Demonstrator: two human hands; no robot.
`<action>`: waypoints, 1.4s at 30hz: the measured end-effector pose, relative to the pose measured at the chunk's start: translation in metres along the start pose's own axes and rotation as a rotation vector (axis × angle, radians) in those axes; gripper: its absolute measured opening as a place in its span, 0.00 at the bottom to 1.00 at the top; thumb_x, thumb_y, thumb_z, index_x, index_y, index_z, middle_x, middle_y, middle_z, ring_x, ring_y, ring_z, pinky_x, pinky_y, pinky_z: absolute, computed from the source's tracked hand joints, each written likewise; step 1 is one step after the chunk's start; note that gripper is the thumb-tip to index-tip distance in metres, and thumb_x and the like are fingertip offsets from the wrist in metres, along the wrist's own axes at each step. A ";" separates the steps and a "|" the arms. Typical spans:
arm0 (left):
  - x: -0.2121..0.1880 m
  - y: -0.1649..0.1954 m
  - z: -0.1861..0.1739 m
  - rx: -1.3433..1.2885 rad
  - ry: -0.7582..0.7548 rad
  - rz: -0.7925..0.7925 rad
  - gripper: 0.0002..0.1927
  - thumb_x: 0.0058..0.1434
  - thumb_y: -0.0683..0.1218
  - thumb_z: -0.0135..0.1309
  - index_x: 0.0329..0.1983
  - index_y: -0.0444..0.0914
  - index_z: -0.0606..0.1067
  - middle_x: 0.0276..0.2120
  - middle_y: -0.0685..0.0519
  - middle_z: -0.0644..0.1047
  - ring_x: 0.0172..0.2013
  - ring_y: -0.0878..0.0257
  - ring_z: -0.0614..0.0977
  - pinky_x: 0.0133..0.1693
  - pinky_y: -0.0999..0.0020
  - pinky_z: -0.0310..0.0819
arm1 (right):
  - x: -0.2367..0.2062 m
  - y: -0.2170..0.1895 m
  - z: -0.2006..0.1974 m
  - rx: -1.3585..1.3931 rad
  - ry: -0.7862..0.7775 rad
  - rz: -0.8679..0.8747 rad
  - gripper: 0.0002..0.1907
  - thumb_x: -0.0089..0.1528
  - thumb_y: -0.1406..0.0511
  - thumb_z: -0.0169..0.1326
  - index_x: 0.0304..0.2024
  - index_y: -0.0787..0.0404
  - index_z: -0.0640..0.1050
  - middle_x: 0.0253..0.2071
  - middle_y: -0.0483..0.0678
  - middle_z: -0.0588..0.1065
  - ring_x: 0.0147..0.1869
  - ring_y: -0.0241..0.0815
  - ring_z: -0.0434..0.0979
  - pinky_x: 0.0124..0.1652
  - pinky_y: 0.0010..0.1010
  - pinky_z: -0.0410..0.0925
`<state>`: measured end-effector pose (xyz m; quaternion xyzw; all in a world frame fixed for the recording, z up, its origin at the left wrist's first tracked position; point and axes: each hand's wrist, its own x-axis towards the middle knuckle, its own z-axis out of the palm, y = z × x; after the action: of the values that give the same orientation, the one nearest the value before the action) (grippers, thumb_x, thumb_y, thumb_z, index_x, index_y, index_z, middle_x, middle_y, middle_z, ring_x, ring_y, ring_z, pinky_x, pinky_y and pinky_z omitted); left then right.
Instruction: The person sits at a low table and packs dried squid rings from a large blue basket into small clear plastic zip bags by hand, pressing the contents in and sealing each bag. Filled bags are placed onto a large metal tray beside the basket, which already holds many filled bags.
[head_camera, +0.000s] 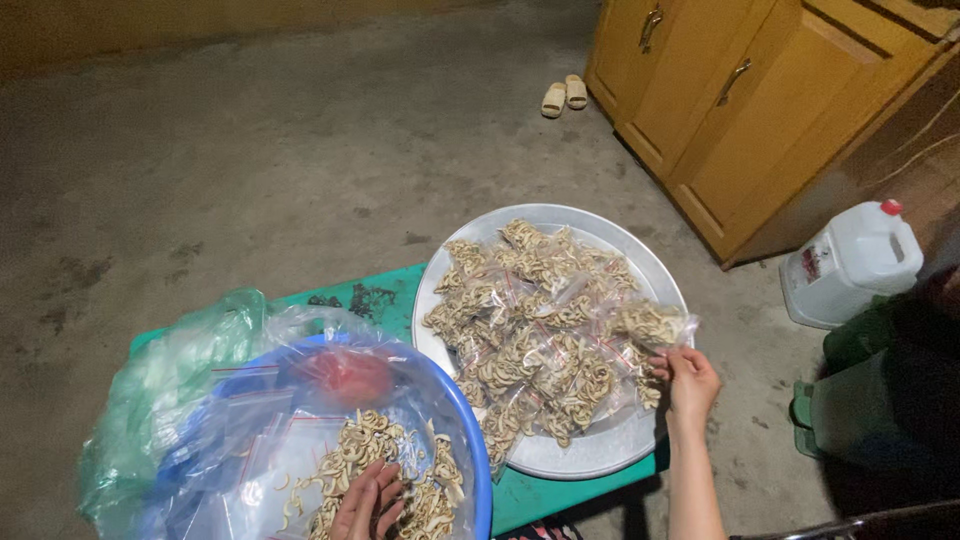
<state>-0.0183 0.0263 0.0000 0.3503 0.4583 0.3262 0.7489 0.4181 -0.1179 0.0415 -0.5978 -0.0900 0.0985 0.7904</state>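
My right hand (688, 383) pinches a small clear zip bag (652, 324) filled with pale ring-shaped snacks, holding it over the right edge of a round metal tray (640, 262). The tray carries several filled bags of the same kind in a heap (540, 320). My left hand (368, 503) is down in a blue basin (478, 440), its fingers resting in a pile of loose ring snacks (372, 440). Whether it grips any I cannot tell.
A green low table (395, 290) bears the tray and basin. Crumpled clear and green plastic bags (170, 385) drape the basin's left side. A wooden cabinet (740, 110), a white jug (850, 262) and pale sandals (564, 96) stand on the concrete floor.
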 end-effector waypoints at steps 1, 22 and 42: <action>0.000 0.001 0.001 0.006 -0.018 0.002 0.25 0.70 0.49 0.42 0.70 0.40 0.67 0.60 0.46 0.78 0.52 0.56 0.81 0.51 0.57 0.78 | 0.001 -0.001 0.002 -0.007 -0.004 0.039 0.04 0.68 0.70 0.54 0.38 0.66 0.75 0.36 0.52 0.79 0.33 0.38 0.79 0.30 0.26 0.69; -0.008 -0.002 -0.012 0.070 -0.045 -0.055 0.23 0.69 0.46 0.44 0.66 0.40 0.70 0.57 0.46 0.79 0.55 0.58 0.80 0.53 0.59 0.79 | -0.017 0.000 0.010 -0.392 -0.119 0.288 0.26 0.66 0.53 0.58 0.23 0.66 0.77 0.14 0.43 0.63 0.14 0.31 0.55 0.17 0.26 0.48; -0.002 0.058 -0.088 1.352 0.368 0.493 0.36 0.47 0.47 0.66 0.62 0.43 0.71 0.65 0.48 0.69 0.64 0.48 0.70 0.61 0.52 0.65 | -0.180 0.078 0.132 -0.552 -1.181 -0.012 0.14 0.61 0.60 0.61 0.27 0.65 0.81 0.18 0.36 0.67 0.25 0.27 0.61 0.25 0.26 0.56</action>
<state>-0.1090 0.0753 0.0192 0.7672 0.5852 0.1853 0.1861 0.2062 -0.0218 -0.0020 -0.6235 -0.5346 0.3796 0.4259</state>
